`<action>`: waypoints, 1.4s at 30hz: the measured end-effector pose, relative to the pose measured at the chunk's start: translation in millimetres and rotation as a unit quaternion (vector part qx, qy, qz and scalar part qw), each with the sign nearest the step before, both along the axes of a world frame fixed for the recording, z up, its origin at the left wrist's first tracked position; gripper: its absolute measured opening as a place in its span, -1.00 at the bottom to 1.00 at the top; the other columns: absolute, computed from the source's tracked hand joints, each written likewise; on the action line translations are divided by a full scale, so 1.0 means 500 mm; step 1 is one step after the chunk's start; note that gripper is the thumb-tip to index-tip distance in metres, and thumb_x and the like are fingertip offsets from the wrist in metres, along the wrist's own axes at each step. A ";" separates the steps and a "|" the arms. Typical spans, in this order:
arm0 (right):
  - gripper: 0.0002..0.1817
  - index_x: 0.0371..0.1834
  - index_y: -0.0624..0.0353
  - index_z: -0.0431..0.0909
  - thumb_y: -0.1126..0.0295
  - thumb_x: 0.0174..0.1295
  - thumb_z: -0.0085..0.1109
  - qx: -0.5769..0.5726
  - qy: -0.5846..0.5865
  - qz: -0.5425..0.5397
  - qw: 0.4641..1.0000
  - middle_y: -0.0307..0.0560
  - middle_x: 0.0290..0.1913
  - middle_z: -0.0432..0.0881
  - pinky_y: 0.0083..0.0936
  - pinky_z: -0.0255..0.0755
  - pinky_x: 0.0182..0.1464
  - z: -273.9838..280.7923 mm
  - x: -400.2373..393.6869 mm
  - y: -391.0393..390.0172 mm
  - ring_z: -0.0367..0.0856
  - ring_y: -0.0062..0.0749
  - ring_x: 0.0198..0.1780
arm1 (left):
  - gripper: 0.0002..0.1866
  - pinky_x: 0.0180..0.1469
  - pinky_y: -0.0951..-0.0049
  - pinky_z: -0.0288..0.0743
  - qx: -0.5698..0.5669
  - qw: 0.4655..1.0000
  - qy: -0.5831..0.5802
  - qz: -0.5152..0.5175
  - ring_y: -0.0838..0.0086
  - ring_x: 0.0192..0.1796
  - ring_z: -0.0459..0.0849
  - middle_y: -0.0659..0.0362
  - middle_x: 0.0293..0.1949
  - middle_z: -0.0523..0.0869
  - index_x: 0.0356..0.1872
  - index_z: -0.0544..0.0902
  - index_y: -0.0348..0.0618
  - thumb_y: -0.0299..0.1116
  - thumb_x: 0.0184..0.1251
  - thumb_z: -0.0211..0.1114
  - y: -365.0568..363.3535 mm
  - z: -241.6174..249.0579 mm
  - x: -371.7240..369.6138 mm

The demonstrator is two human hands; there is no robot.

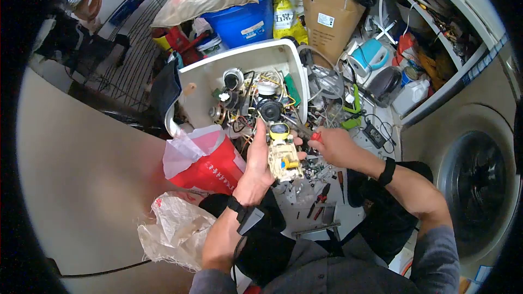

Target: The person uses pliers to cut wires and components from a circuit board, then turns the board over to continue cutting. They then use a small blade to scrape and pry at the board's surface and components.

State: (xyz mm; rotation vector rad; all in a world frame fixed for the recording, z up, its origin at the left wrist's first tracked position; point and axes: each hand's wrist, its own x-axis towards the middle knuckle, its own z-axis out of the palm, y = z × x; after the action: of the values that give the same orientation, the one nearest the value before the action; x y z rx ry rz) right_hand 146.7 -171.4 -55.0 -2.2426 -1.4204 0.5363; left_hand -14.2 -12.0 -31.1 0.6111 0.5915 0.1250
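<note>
My left hand [256, 166] is closed around a cream plastic device part [284, 162] with a yellow-rimmed round piece at its top and a yellow and blue bit near its lower end. In my right hand [339, 146] is a red-handled screwdriver [316, 137]; its metal shaft points up and left, beside the top of the device part. Whether the tip touches anything cannot be made out. Just beyond my hands, a white bin [248, 53] holds wires, a green circuit board [292, 89] and several round motor-like or speaker-like parts, including a black one [271, 110].
A red bag [210, 166] stands left of my hands, with a woven sack [177, 228] below it. Pliers [321, 193] and small parts lie on the floor between my legs. A washing machine [474, 174] is at right. Behind the bin stand a blue bucket [239, 22] and cardboard box [329, 22].
</note>
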 end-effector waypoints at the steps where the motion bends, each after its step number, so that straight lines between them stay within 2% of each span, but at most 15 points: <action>1: -0.66 -0.12 0.22 0.59 0.11 0.49 0.18 0.002 -0.001 -0.001 1.000 0.21 -0.30 0.74 0.02 0.58 -0.12 0.009 0.000 0.001 0.74 0.20 -0.19 | -0.22 -0.21 0.10 0.81 -0.005 0.999 -0.034 0.003 0.14 -0.17 0.84 0.03 -0.10 0.80 0.15 0.61 -0.18 0.40 0.60 -0.19 -0.001 0.002 0.003; 3: -0.64 -0.13 0.22 0.63 0.09 0.44 0.22 0.054 0.098 -0.039 0.993 0.25 -0.33 0.72 0.04 0.56 -0.15 0.030 -0.001 0.000 0.73 0.22 -0.22 | -0.32 -0.11 0.11 0.82 -0.025 0.994 -0.106 0.015 0.16 -0.04 0.83 -0.01 0.02 0.78 0.22 0.58 -0.18 0.27 0.67 -0.12 0.002 0.002 0.005; 6: -0.61 -0.17 0.26 0.64 0.07 0.42 0.21 0.074 0.137 -0.055 0.986 0.29 -0.33 0.71 0.06 0.54 -0.15 -0.017 0.006 -0.003 0.73 0.24 -0.22 | -0.37 -0.01 0.11 0.79 -0.003 0.991 -0.132 -0.006 0.18 0.07 0.80 -0.01 0.15 0.75 0.32 0.54 -0.18 0.19 0.68 -0.07 0.010 0.000 -0.003; 8: -0.60 -0.20 0.27 0.65 0.07 0.41 0.21 0.033 0.115 -0.046 0.992 0.30 -0.32 0.71 0.07 0.54 -0.15 -0.100 0.022 -0.008 0.73 0.24 -0.22 | -0.43 0.10 0.04 0.73 -0.042 0.987 -0.154 -0.013 0.13 0.11 0.77 -0.09 0.20 0.71 0.39 0.48 -0.20 0.05 0.66 0.02 0.017 -0.004 -0.008; 10: -0.60 -0.23 0.29 0.65 0.08 0.40 0.21 -0.009 0.095 -0.036 0.995 0.30 -0.31 0.72 0.08 0.54 -0.15 -0.189 0.020 -0.029 0.73 0.24 -0.22 | -0.42 0.08 0.00 0.74 -0.044 0.988 -0.148 0.017 0.07 0.11 0.76 -0.14 0.17 0.71 0.39 0.48 -0.30 -0.01 0.64 0.03 0.011 0.021 -0.016; 11: -0.60 -0.24 0.29 0.66 0.09 0.39 0.21 -0.061 0.092 -0.026 0.994 0.30 -0.31 0.72 0.08 0.55 -0.14 -0.228 0.011 -0.045 0.73 0.25 -0.22 | -0.43 0.09 0.02 0.74 -0.038 0.987 -0.153 0.017 0.06 0.11 0.75 -0.16 0.20 0.69 0.39 0.47 -0.34 -0.14 0.53 0.13 0.015 0.024 -0.019; 16: -0.63 -0.22 0.17 0.62 0.05 0.44 0.13 -0.137 0.102 0.071 0.983 0.29 -0.35 0.68 0.07 0.49 -0.13 -0.376 -0.036 -0.120 0.68 0.30 -0.18 | -0.45 0.11 0.01 0.70 0.029 0.987 -0.152 0.036 0.05 0.09 0.74 -0.19 0.18 0.67 0.32 0.48 -0.28 -0.34 0.30 0.25 0.036 0.018 -0.038; 17: -0.62 -0.27 0.18 0.64 0.05 0.41 0.13 -0.163 0.130 0.021 0.978 0.30 -0.35 0.68 0.10 0.50 -0.13 -0.452 -0.050 -0.132 0.68 0.30 -0.17 | -0.45 0.10 0.06 0.67 -0.018 0.983 -0.178 0.036 0.10 0.08 0.69 -0.15 0.17 0.64 0.30 0.49 -0.28 -0.35 0.26 0.27 0.042 0.013 -0.043; 19: -0.65 -0.24 0.19 0.67 0.09 0.35 0.15 -0.204 0.058 0.051 0.976 0.30 -0.31 0.69 0.13 0.51 -0.13 -0.489 -0.086 -0.149 0.69 0.29 -0.15 | -0.46 0.12 0.06 0.65 -0.027 0.975 -0.217 0.031 0.09 0.09 0.67 -0.14 0.16 0.64 0.28 0.50 -0.30 -0.37 0.26 0.26 0.062 0.002 -0.048; 22: -0.70 -0.16 0.18 0.70 0.17 0.33 0.15 -0.201 0.077 0.000 0.977 0.25 -0.21 0.75 0.10 0.57 -0.11 -0.694 -0.157 -0.223 0.72 0.25 -0.14 | -0.51 0.25 -0.06 0.69 0.067 0.982 -0.153 0.087 -0.03 0.22 0.71 -0.25 0.25 0.65 0.30 0.48 -0.35 -0.38 0.37 0.17 0.065 0.027 -0.061; 25: -0.74 -0.23 0.18 0.73 0.25 0.35 0.12 -0.304 0.044 0.044 0.951 0.21 -0.15 0.80 0.01 0.68 -0.06 -0.640 -0.223 -0.253 0.79 0.19 -0.12 | -0.49 0.24 -0.05 0.71 0.108 0.982 -0.124 0.097 -0.03 0.21 0.72 -0.27 0.25 0.63 0.34 0.44 -0.36 -0.38 0.41 0.14 0.056 0.030 -0.054; 32: -0.75 -0.14 0.21 0.76 0.31 0.28 0.19 -0.280 0.046 0.077 0.956 0.19 -0.15 0.80 0.04 0.69 -0.15 -0.713 -0.289 -0.263 0.82 0.11 -0.12 | -0.49 0.18 0.04 0.75 0.118 0.982 -0.106 0.102 -0.01 0.16 0.76 -0.27 0.25 0.63 0.36 0.41 -0.39 -0.39 0.44 0.12 0.054 0.016 -0.045; 36: -0.70 -0.07 0.22 0.77 0.30 0.22 0.24 -0.322 0.103 0.116 0.934 0.16 -0.18 0.81 0.09 0.68 -0.12 -0.704 -0.249 -0.212 0.82 0.10 -0.13 | -0.51 0.13 0.08 0.78 0.148 0.982 -0.073 0.093 0.01 0.13 0.77 -0.27 0.19 0.67 0.34 0.44 -0.43 -0.39 0.45 0.12 0.053 0.016 -0.044; 38: -0.71 -0.11 0.21 0.77 0.30 0.21 0.23 -0.240 0.061 0.181 0.952 0.14 -0.20 0.81 0.06 0.68 -0.12 -0.674 -0.195 -0.184 0.82 0.09 -0.16 | -0.52 0.10 0.08 0.79 0.121 0.984 -0.091 0.096 0.01 0.11 0.78 -0.26 0.17 0.69 0.32 0.46 -0.41 -0.38 0.46 0.13 0.055 0.004 -0.043; 42: -0.70 -0.08 0.16 0.76 0.27 0.20 0.25 -0.235 -0.018 0.195 0.952 0.13 -0.21 0.81 0.02 0.67 -0.15 -0.755 -0.121 -0.175 0.82 0.10 -0.18 | -0.53 0.02 0.11 0.82 0.131 0.984 -0.062 0.101 0.03 0.06 0.80 -0.23 0.16 0.70 0.32 0.47 -0.37 -0.39 0.46 0.17 0.047 0.006 -0.040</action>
State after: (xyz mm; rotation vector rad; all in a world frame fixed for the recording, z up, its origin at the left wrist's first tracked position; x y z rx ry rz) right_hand 86.2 -258.7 -432.4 -2.3227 -1.9357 1.0640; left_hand -34.0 11.4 -28.4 0.7920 0.5181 0.4343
